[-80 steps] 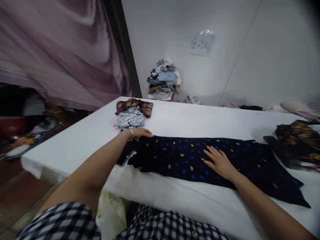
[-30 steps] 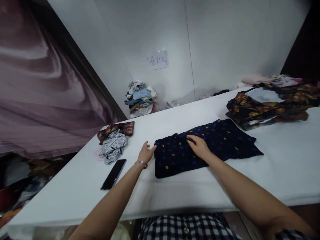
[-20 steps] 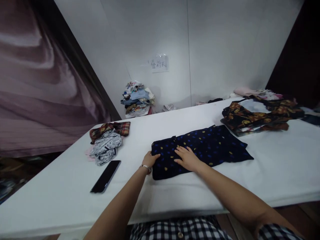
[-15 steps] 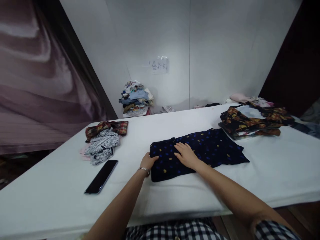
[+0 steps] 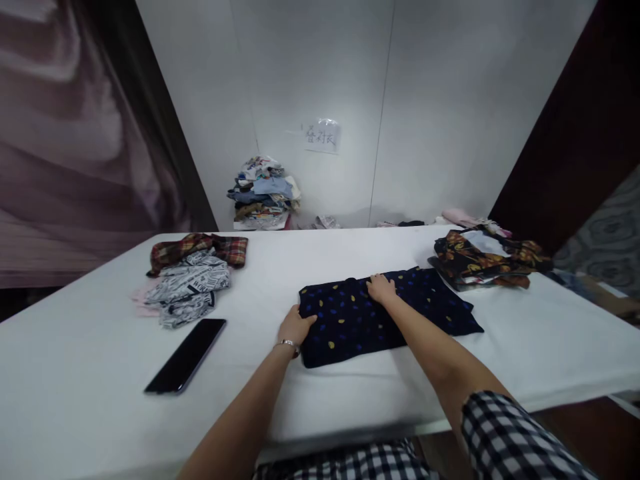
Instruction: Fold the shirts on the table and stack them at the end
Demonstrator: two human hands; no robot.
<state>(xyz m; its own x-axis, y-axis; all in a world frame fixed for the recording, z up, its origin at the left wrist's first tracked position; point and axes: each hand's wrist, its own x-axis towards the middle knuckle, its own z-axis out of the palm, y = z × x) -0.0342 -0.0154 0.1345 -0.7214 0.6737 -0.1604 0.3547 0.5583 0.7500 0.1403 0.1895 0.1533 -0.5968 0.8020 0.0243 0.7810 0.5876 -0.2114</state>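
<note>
Your left hand [image 5: 296, 327] lies on the left edge of the dark dotted garment [image 5: 380, 313], fingers [image 5: 306, 321] curled over the hem and touching the cloth; whether they pinch it or only press cannot be told. Your right hand [image 5: 381, 288] rests at the garment's far edge, fingers loosely together and pressed flat on the fabric, nothing clamped. The garment lies folded on the white table [image 5: 90, 373], near its front edge and about centre; its right corner tapers to a point aimed at the right end of the table. Bare white surface runs along the near edge in front of the garment. To the left, open table separates the garment from a black phone [image 5: 186, 356], which lies at a slant, well apart from your left hand. Beyond the phone sits a small heap of clothes [image 5: 190, 283], plaid on top of printed white, near the far left corner. A stack of dark floral clothes [image 5: 483, 259] sits just beyond the garment's right far corner, near but apart. Bare table stretches between the two heaps. A pile of laundry [image 5: 263, 193] leans against the back wall behind the table.
</note>
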